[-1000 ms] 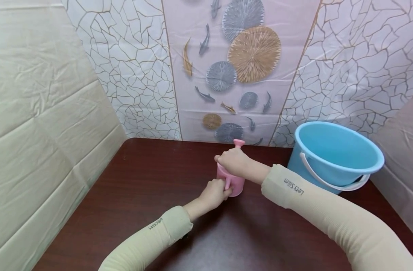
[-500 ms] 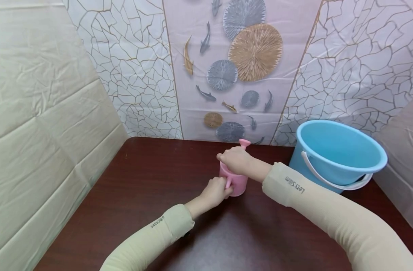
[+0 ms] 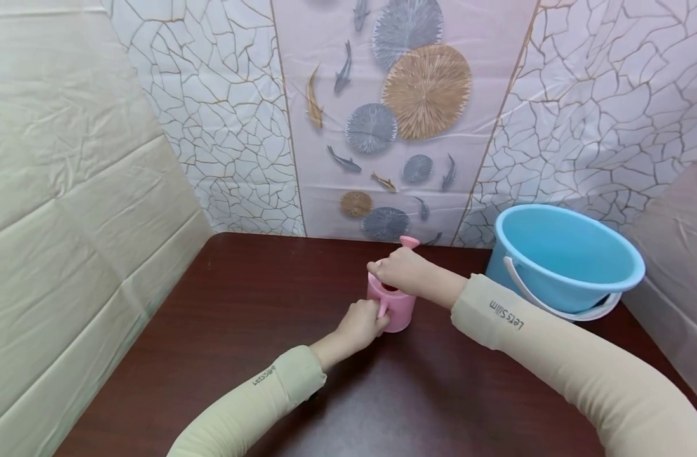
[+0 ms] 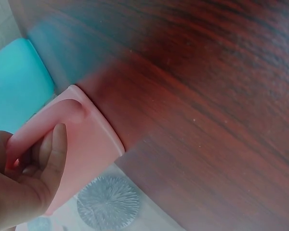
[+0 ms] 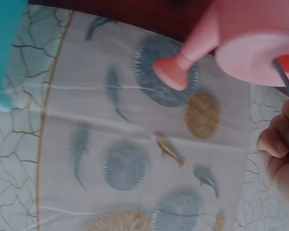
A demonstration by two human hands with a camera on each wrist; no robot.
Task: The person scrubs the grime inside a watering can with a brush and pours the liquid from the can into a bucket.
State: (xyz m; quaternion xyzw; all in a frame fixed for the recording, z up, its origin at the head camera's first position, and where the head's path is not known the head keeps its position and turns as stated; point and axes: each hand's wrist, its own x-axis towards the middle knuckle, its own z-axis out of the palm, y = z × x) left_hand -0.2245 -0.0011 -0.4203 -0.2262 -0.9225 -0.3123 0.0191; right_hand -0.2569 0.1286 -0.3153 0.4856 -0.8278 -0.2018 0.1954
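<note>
A pink watering can point(image 3: 400, 312) stands upright on the dark wooden table point(image 3: 257, 285). Its handle point(image 4: 43, 120) is gripped by my left hand point(image 3: 357, 327), with fingers curled through the loop. Over the can's open top is my right hand point(image 3: 405, 270). In the right wrist view, the curled fingers of that right hand point(image 5: 282, 144) hold a thin dark stick point(image 5: 282, 76) that reaches into the can's opening. Its far end is hidden, and something red shows inside. The spout's flared head point(image 5: 171, 72) points away toward the back wall.
A light blue bucket point(image 3: 565, 298) with a white handle point(image 3: 522, 285) stands at the table's back right, near my right forearm. A patterned cloth point(image 3: 331, 178) with fish and round leaves hangs behind the table. Beige cloth point(image 3: 86, 209) covers the left side.
My right hand has shifted slightly right over the can, so more of the opening shows. The left hand keeps its grip on the handle, and the can stays in about the same place.
</note>
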